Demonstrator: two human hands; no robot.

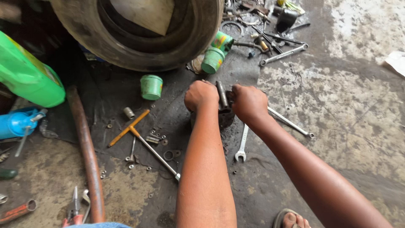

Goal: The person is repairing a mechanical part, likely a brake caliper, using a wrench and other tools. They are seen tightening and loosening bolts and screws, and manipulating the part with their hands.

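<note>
My left hand (201, 95) and my right hand (249, 102) are both closed around a dark, greasy metal part (224, 110) that stands on a black mat on the floor. A short metal shaft (222, 93) sticks up from the part between my two fists. A long spanner (290, 123) lies under my right wrist, and a smaller combination spanner (242, 144) lies just below the part. How each hand grips the part is hidden by my knuckles.
A big worn tyre (139, 38) fills the top. Green tubs (151, 87) (212, 60), a green jug (26, 74), a blue can (19, 122), a rusty pipe (87, 154), a T-handle wrench (143, 141), pliers (75, 207), loose nuts and more spanners (283, 55) lie around.
</note>
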